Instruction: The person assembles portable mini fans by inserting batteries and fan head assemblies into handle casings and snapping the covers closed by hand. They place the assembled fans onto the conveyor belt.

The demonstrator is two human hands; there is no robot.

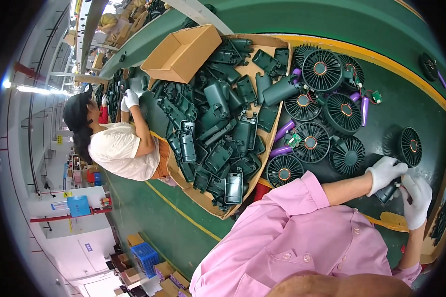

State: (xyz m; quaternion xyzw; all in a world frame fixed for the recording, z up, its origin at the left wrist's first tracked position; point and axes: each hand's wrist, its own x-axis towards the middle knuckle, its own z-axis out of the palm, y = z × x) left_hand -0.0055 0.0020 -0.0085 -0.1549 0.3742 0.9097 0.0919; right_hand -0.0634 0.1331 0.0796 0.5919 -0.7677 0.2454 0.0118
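My left hand (385, 175), in a white glove, is closed round a dark plastic handle housing (385, 194), whose lower end shows beneath the fingers. My right hand (415, 198), also gloved, comes in from the right with thumb and fingers pinched together close to the left fingertips. What the pinch holds is hidden. Just beyond both hands stands a round black fan head (410, 147) with a copper-coloured centre; whether it joins the housing I cannot tell. Further left lie several black fan heads (343, 114), with purple cylindrical cells (364, 112) and small green circuit boards (376, 96) among them.
A large cardboard box (210, 210) at my left is heaped with dark plastic housings (217, 96); a smaller cardboard tray (183, 52) rests on its far edge. Another fan (427, 67) with a purple cell lies at the far right. A co-worker (119, 143) works further left.
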